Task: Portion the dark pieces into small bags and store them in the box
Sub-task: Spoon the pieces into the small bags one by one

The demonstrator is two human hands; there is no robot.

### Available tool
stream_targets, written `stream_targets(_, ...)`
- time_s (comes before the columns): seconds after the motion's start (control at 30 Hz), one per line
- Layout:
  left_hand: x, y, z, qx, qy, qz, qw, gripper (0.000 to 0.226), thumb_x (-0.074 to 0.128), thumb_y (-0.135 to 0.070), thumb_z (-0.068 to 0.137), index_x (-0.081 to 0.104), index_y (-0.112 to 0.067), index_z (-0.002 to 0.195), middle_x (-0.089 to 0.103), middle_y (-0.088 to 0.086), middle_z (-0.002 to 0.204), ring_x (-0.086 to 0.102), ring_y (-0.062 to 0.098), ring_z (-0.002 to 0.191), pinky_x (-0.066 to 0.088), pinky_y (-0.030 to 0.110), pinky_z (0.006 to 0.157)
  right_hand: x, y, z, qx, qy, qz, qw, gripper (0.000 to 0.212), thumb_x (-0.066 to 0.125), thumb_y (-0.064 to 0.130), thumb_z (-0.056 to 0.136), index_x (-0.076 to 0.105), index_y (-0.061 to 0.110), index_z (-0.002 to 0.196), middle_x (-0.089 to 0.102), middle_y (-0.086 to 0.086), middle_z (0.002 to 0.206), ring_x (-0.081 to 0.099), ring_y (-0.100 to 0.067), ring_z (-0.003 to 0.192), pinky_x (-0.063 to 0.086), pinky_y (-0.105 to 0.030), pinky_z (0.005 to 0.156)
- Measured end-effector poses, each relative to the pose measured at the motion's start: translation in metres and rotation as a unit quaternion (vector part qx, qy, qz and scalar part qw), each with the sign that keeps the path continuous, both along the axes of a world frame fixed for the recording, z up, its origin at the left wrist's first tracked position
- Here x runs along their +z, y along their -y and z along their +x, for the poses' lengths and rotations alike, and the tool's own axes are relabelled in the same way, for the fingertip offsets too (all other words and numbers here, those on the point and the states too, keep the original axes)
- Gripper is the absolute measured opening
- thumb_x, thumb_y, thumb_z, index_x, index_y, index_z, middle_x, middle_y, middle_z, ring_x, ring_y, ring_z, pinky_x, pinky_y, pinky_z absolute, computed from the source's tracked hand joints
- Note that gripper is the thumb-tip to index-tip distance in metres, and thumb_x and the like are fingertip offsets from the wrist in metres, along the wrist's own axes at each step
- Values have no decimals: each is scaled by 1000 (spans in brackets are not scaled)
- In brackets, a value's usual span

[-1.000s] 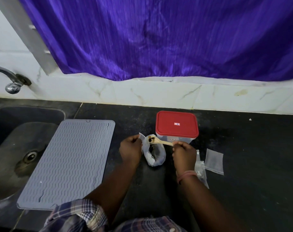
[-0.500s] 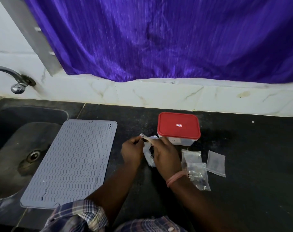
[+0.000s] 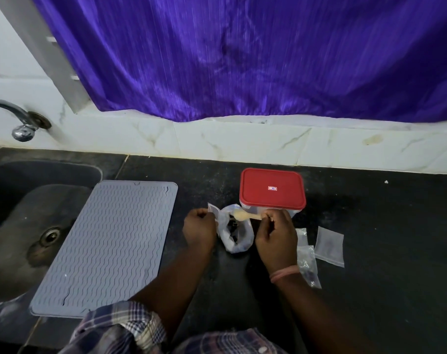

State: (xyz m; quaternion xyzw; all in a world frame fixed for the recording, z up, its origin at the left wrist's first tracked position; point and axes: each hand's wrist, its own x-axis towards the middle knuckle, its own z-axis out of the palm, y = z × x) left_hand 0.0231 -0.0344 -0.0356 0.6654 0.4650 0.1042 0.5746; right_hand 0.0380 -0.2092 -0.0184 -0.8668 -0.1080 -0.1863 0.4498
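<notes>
Two hands work low over the dark surface (image 3: pixel 370 226), close together. The left hand (image 3: pixel 199 232) is curled closed, pinching a small clear bag (image 3: pixel 213 209) that sticks up past its knuckles. The right hand (image 3: pixel 277 238) is closed around the handle end of a pale wooden spoon (image 3: pixel 245 215), whose bowl points toward the left hand and sits over the mouth of a larger plastic bag (image 3: pixel 236 233). That larger bag stands between the two hands, touching or nearly touching both, and holds the dark pieces (image 3: pixel 233 232) at its bottom. Whether the spoon bowl carries any pieces cannot be told; it looks pale and blurred.

Just beyond the right hand's fingers stands the box (image 3: pixel 272 192), a clear container with a red lid on it, its near edge partly hidden by those fingers. To the outer side of the right hand lie more small bags: a flat empty bag (image 3: pixel 329 245) well clear of the wrist, and, just beside the wrist with its pink band (image 3: pixel 285 273), a crumpled bag (image 3: pixel 308 264) with some dark bits inside.

Out past the left hand, a grey ribbed mat (image 3: pixel 110 246) lies partly over the sink (image 3: pixel 25 226), with a tap (image 3: pixel 20 123) above it. A purple curtain (image 3: pixel 242 60) hangs behind everything. Checked sleeves (image 3: pixel 120 328) show at the near edge.
</notes>
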Motion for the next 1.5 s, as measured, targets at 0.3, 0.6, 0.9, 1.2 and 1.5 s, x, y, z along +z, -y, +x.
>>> stream_targets(0.3,-22,15,13,-43,-58,-14,997,19,51,-23,99,55,-6,106,67,18,111,65,34,101,53,38,88,-37,7,-8,128,-29,-196,972,31,43,20,91,67,13,108,58,-6,99,60,-24,86,53,-42,70)
stream_targets(0.6,-124,-3,37,-19,41,-129,991,104,36,-100,64,64,-13,114,73,12,110,73,27,99,60,50,89,-49,6,-14,63,-81,-126,987,16,50,22,97,65,20,102,59,0,102,60,-19,90,52,-36,75)
stream_targets(0.9,-127,-7,38,-35,67,-166,983,104,49,-96,66,56,-6,118,67,26,116,70,38,106,57,61,91,-58,7,-26,90,-181,-91,975,25,45,31,99,62,34,118,57,11,110,61,-10,97,53,-36,83)
stream_targets(1.2,-47,6,29,-98,52,-149,983,27,49,-24,103,58,1,97,58,17,89,62,30,85,47,34,74,-58,1,-18,69,-300,17,951,21,55,20,84,72,32,85,71,14,83,65,-4,82,54,-30,78)
stream_targets(1.5,-39,0,25,-41,30,-237,970,29,51,-27,104,63,-1,112,70,22,103,70,34,94,60,46,78,-46,-2,-3,-85,-477,269,832,24,55,3,89,76,6,78,58,-9,57,46,-17,44,37,-25,41)
